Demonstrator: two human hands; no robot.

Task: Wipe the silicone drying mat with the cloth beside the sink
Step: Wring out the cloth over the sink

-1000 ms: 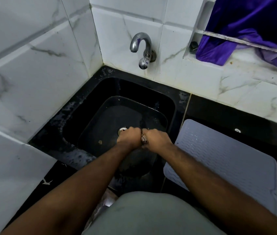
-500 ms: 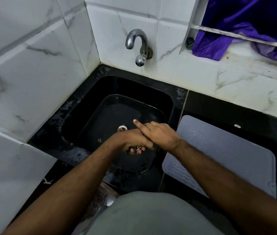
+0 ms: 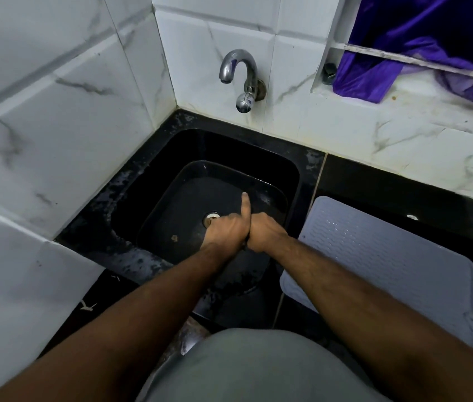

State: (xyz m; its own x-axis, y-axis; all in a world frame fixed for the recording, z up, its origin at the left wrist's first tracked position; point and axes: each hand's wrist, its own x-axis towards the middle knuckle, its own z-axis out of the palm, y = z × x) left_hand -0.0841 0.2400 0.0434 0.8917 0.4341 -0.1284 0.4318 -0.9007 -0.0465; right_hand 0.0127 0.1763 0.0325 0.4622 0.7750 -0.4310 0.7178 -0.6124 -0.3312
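Both my hands are held together over the black sink [image 3: 154, 169]. My left hand [image 3: 226, 231] and my right hand [image 3: 265, 234] are curled into fists pressed side by side, gripping the small cloth [image 3: 246, 246], of which only a dark sliver shows between them. One finger sticks straight out away from me where the fists meet. The pale grey ribbed silicone drying mat [image 3: 389, 268] lies flat on the black counter just right of the sink, with water drops on its far left part. Neither hand touches the mat.
A chrome tap [image 3: 239, 74] juts from the white tiled wall above the sink. The drain [image 3: 212, 216] shows just beyond my left hand. Purple fabric [image 3: 403, 44] hangs over the ledge at the upper right. Tiled wall closes in the left side.
My hands went from fists side by side to the right hand laid over the left, and are now back to fists side by side with one finger out. The view has shifted slightly.
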